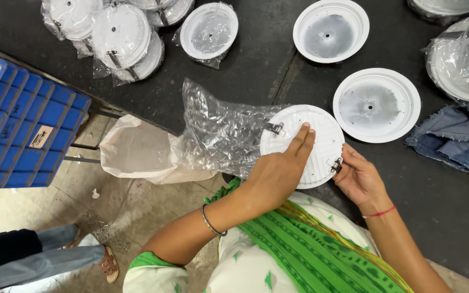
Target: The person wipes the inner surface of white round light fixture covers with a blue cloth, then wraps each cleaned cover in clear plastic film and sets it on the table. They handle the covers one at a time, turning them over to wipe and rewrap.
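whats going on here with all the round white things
A person at a dark table holds a round white light housing, back side up. The left hand presses flat on it; the right hand pinches a metal spring clip at its edge. A crumpled clear plastic bag lies beside it.

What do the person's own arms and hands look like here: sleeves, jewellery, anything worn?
Both forearms are bare, no gloves. The left hand has a thin metal bangle at the wrist; the right hand has a thin pink thread band. A green short sleeve covers the left upper arm.
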`<control>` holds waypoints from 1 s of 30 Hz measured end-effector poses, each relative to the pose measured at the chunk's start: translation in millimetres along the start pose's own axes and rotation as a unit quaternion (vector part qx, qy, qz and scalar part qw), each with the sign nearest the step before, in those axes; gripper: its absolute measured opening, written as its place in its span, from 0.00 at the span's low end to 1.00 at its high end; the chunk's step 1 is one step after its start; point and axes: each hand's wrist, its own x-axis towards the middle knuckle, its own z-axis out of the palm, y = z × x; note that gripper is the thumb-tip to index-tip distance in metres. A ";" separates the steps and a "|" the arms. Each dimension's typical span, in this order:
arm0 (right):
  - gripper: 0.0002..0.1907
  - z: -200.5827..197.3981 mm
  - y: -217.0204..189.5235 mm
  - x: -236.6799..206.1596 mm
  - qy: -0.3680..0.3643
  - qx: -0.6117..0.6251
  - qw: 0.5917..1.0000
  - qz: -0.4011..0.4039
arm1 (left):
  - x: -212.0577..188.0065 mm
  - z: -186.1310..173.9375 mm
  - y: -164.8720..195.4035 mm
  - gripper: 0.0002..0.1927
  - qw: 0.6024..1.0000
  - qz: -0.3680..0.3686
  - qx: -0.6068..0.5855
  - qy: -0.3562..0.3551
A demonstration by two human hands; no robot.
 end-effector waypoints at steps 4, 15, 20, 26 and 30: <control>0.18 -0.2 1.1 -7.3 -0.051 -0.056 0.997 0.004 | 6.9 2.6 -0.5 0.38 0.999 0.003 0.038 0.014; 0.17 28.5 5.0 -23.9 -0.015 -0.026 0.999 -0.027 | 13.5 8.5 7.1 0.38 0.998 0.056 -0.009 0.032; 0.21 39.1 -7.8 -22.1 0.048 -0.012 0.997 -0.054 | 12.7 -5.0 -8.2 0.43 0.998 0.023 -0.062 0.006; 0.18 34.6 1.9 -20.7 -0.017 -0.077 0.993 -0.088 | 9.8 1.0 -5.4 0.39 0.996 0.039 -0.081 0.015; 0.15 18.0 3.3 -14.5 -0.038 -0.090 0.995 -0.033 | 15.3 13.3 1.4 0.35 0.990 0.063 -0.118 0.047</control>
